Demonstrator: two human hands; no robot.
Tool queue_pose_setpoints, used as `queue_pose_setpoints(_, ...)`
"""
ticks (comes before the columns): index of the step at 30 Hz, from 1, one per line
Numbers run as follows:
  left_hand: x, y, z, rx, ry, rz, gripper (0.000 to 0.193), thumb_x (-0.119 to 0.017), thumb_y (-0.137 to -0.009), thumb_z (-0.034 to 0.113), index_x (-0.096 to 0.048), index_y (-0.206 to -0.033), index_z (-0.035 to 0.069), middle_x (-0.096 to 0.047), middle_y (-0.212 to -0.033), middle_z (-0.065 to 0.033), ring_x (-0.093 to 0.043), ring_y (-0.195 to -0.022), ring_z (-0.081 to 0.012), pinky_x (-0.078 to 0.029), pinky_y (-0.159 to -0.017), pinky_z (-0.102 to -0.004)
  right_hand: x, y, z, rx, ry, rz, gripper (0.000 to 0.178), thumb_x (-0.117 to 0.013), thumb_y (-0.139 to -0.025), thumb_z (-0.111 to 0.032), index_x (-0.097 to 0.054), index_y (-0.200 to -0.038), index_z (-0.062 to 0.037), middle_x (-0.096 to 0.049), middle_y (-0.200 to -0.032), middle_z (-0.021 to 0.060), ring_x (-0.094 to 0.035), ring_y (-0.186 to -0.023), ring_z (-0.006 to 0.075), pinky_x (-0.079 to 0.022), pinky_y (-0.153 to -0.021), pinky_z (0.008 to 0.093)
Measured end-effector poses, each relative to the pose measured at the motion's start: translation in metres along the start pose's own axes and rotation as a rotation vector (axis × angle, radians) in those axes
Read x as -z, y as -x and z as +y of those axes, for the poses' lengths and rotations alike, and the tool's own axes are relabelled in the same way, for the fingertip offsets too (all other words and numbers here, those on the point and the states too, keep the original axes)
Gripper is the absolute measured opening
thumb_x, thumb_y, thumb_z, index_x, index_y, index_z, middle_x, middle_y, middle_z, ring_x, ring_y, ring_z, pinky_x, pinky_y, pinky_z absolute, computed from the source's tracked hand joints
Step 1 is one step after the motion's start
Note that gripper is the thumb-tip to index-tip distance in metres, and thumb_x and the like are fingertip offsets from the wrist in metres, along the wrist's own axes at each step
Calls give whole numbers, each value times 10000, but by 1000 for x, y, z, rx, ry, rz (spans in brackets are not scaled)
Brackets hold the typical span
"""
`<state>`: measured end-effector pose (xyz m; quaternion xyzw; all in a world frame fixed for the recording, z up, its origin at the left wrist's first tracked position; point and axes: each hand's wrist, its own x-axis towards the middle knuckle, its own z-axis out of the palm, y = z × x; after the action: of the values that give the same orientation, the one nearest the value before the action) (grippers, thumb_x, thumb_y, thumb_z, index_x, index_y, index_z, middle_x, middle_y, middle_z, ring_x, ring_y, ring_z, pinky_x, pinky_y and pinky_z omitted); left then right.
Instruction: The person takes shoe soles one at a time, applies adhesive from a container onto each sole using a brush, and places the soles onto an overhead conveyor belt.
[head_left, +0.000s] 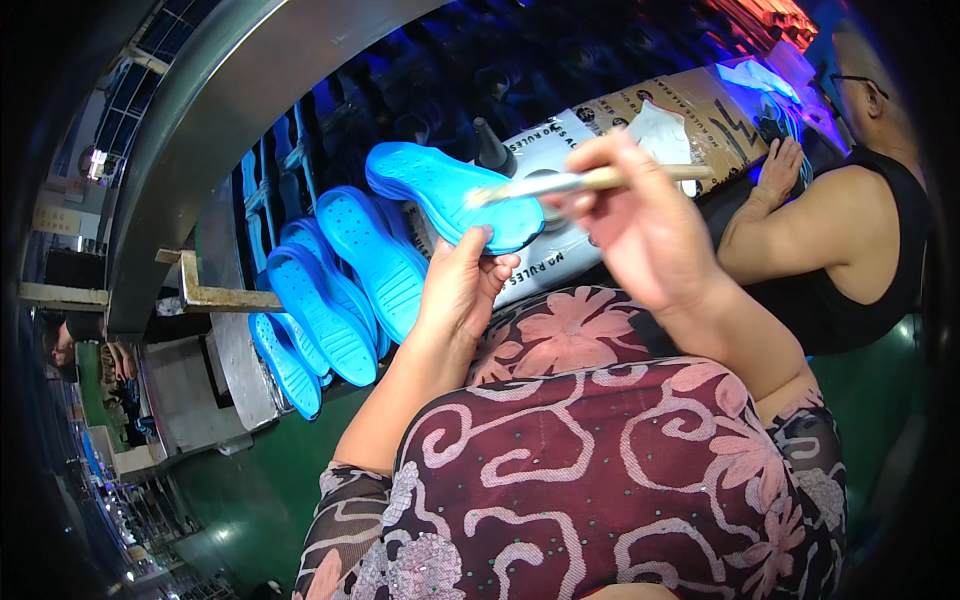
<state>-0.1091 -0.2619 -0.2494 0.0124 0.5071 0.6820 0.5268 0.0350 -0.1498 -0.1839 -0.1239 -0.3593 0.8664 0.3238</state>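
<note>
My left hand [458,285] grips a bright blue shoe sole [425,180] near its lower right end, thumb on the upper face and fingers beneath. The sole is tilted toward me, with small holes at its far left end. In my right hand [650,225], slightly blurred, is a paintbrush [545,185] with a pale wooden handle. Its bristles are over the sole's face; whether they touch it I cannot tell. Left of my left hand, several more blue soles [372,255] lie overlapping in a row.
A dark cone-topped container [492,150] stands behind the held sole. Printed wrapping and cardboard [555,255] cover the bench. At right, a co-worker [850,225] in a black sleeveless top rests a hand there. A metal frame [185,130] rises at left, with a bar [235,298] beside the soles.
</note>
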Motion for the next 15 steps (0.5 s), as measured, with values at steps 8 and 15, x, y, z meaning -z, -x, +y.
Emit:
queue_pose_setpoints(8,-18,-9,-7,-123,-64,-28,297,-496,-895,120,-429,-1162,7,-605,-877,-112,-592,-570,-140,-506,-500,-205,3,-4,22,12,120,-24,313,-433,-973,-291,-586,-956,-19,-560,-860,37,-516,-804,110,-411,-800,263)
queue_pose_setpoints(15,-20,-6,12,-161,-90,-86,333,-507,-855,88,-427,-1171,21,-584,-933,-95,-585,-662,-149,-474,-502,-233,32,-9,-28,369,172,147,326,-458,-959,-281,-604,-925,8,-585,-880,62,-512,-780,116,-406,-755,254)
